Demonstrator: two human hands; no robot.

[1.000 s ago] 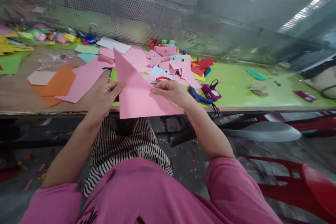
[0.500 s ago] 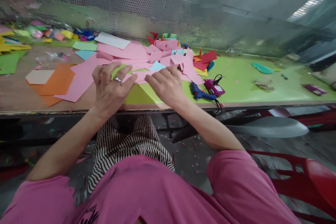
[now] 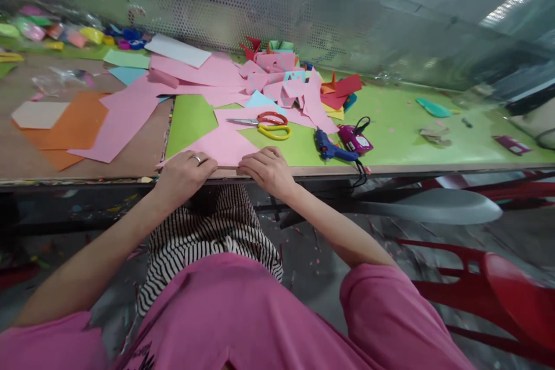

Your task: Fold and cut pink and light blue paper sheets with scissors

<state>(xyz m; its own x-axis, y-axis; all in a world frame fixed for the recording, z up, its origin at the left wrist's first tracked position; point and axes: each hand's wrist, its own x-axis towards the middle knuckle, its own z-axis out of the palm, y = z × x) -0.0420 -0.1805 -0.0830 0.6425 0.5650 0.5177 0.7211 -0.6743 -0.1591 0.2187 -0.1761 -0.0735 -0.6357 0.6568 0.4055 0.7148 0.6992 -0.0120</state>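
A pink sheet of paper lies at the table's near edge, its front margin between my two hands. My left hand, with a ring on one finger, grips the left part of that margin with curled fingers. On the right part, my right hand presses with fingers together, thumb tucked toward the edge. Some of the paper is hidden under the fingers. Just beyond it rest scissors with one red and one yellow handle loop, blades pointing left. A blue glue gun lies to the right of my right hand.
A purple box with a cord sits beside the glue gun. Pink paper pieces pile up at the back. Orange paper lies left, near bagged colourful lumps. A red chair stands at right, below the table.
Both hands have come down toward me to the table's front edge, with the pink paper now there. The scissors and green surface behind them have come into view.
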